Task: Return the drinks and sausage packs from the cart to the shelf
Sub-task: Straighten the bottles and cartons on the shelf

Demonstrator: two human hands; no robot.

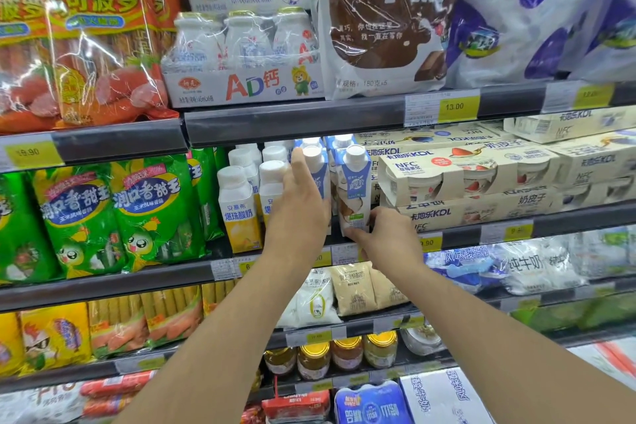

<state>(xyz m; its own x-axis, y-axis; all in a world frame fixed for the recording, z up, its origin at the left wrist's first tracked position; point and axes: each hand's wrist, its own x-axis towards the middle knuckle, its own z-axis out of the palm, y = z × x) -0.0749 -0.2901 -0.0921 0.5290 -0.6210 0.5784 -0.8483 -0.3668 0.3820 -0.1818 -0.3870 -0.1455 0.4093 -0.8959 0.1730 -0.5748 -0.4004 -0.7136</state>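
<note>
Two hands [299, 203] on shelf-edge cartons [356, 189]

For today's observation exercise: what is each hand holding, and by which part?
Right hand grips the blue-and-white carton at its base. Left hand rests flat against a neighbouring carton; no clear grip.

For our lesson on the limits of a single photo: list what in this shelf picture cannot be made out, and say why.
Head view only:
- The blue-and-white carton behind the left hand: its label is mostly covered by that hand.
- The price tags on the shelf rail below: partly hidden by both forearms.
- The base of the coconut carton: covered by the right hand.
- The cart: outside the frame.
- The jar labels: too small and blurred.
</note>
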